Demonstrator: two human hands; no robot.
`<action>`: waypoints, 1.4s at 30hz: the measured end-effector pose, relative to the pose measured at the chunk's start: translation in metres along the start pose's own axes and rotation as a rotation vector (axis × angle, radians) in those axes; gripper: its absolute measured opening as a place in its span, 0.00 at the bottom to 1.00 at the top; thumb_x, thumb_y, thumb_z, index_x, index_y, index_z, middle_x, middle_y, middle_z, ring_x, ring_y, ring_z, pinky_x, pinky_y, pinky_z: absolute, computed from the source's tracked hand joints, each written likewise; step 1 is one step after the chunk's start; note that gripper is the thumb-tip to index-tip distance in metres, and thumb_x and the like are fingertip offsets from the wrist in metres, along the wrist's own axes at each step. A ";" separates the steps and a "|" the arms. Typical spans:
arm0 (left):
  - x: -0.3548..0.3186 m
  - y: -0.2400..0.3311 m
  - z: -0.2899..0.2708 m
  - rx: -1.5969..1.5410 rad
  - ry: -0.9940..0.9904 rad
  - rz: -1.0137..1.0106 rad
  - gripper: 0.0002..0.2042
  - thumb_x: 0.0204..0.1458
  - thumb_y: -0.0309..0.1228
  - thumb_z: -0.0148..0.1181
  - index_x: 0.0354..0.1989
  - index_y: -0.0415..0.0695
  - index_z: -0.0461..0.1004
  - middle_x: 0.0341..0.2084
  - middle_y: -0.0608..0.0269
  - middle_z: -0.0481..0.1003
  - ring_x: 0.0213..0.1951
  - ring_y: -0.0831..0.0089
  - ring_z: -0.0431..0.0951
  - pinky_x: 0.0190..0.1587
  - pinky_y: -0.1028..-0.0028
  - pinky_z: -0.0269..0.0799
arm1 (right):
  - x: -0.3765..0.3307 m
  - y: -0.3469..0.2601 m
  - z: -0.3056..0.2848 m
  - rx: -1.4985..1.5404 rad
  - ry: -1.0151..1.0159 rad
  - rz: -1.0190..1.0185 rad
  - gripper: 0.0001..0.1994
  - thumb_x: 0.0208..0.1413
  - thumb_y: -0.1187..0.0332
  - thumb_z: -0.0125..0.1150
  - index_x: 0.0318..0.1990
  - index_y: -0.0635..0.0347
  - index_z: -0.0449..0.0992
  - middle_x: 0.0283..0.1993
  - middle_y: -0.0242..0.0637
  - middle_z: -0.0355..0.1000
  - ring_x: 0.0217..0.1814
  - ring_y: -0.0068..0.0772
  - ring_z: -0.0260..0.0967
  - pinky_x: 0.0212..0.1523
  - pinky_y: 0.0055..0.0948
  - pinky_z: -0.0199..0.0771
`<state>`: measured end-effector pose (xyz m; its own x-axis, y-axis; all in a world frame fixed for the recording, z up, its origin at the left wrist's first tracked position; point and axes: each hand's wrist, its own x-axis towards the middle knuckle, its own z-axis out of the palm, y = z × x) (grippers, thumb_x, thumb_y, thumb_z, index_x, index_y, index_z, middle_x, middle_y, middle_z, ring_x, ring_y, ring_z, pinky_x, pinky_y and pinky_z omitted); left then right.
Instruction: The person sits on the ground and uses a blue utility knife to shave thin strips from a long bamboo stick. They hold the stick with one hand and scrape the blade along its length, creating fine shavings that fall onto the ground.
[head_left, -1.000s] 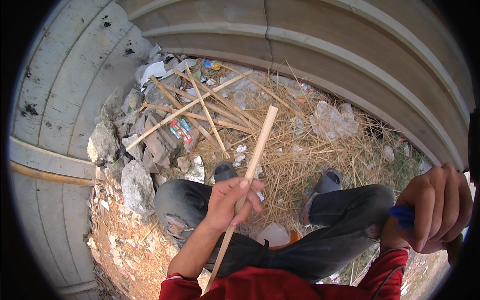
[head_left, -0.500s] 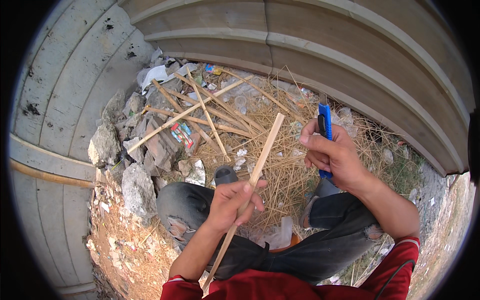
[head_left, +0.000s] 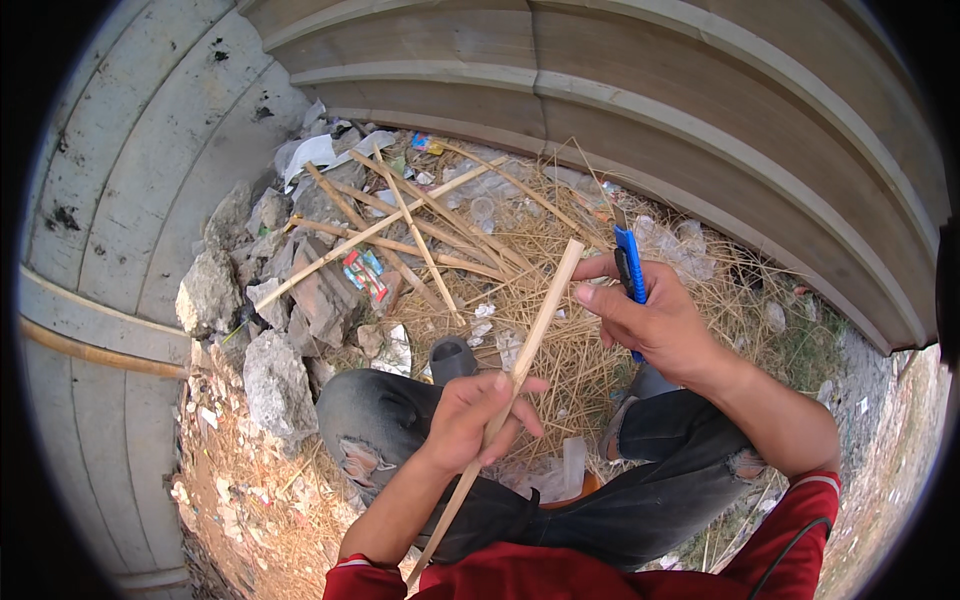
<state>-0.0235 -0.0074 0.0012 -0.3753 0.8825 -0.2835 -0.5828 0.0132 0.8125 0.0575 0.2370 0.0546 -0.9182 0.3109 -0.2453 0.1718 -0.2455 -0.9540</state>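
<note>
My left hand point(head_left: 478, 415) grips a long pale wooden stick point(head_left: 545, 310) near its middle; the stick slants up to the right over my knees. My right hand point(head_left: 655, 320) holds a blue utility knife point(head_left: 629, 265) upright, its thumb and forefinger close to the stick's top end. I cannot tell whether the blade touches the wood. Both hands are above my dark torn jeans point(head_left: 390, 430), and red sleeves show at the lower edge.
Dry straw point(head_left: 560, 360) covers the ground ahead, with several loose sticks point(head_left: 390, 225), plastic litter and wrappers on it. Grey rubble stones point(head_left: 275, 375) lie at the left. A curved concrete wall point(head_left: 700, 110) rises behind and to the left.
My right hand came in from the far right with the blue knife and moved leftwards to the stick's top end. The left hand has kept its hold on the stick.
</note>
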 end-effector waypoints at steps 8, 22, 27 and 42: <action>0.000 0.005 0.005 0.043 -0.095 -0.110 0.30 0.73 0.47 0.32 0.57 0.29 0.71 0.13 0.61 0.72 0.08 0.82 0.60 0.13 0.81 0.55 | 0.002 0.012 0.007 -0.066 -0.065 -0.025 0.14 0.61 0.60 0.68 0.43 0.64 0.81 0.20 0.18 0.61 0.22 0.11 0.56 0.23 0.20 0.56; -0.017 0.045 0.014 0.353 0.076 -0.001 0.28 0.73 0.44 0.34 0.54 0.26 0.71 0.08 0.69 0.65 0.08 0.84 0.58 0.15 0.82 0.56 | 0.007 0.012 0.008 -0.063 -0.055 -0.011 0.17 0.62 0.54 0.66 0.37 0.63 0.82 0.20 0.23 0.67 0.21 0.13 0.63 0.22 0.20 0.62; -0.073 0.142 0.010 0.991 0.617 0.730 0.24 0.72 0.42 0.43 0.53 0.30 0.74 0.08 0.73 0.64 0.10 0.88 0.58 0.14 0.84 0.50 | 0.006 0.015 0.000 -0.068 -0.072 -0.041 0.16 0.62 0.56 0.65 0.39 0.63 0.82 0.23 0.25 0.69 0.21 0.14 0.64 0.23 0.20 0.65; -0.035 0.149 0.031 0.504 0.522 1.506 0.17 0.70 0.38 0.44 0.56 0.38 0.67 0.62 0.39 0.66 0.63 0.52 0.69 0.69 0.49 0.63 | -0.007 0.014 0.028 -0.027 -0.304 0.157 0.23 0.61 0.48 0.64 0.45 0.63 0.81 0.25 0.28 0.70 0.20 0.16 0.62 0.24 0.24 0.71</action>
<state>-0.0751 -0.0216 0.1482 -0.5911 0.0075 0.8066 0.7329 -0.4127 0.5409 0.0561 0.2060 0.0477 -0.9436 -0.0179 -0.3306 0.3249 -0.2428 -0.9140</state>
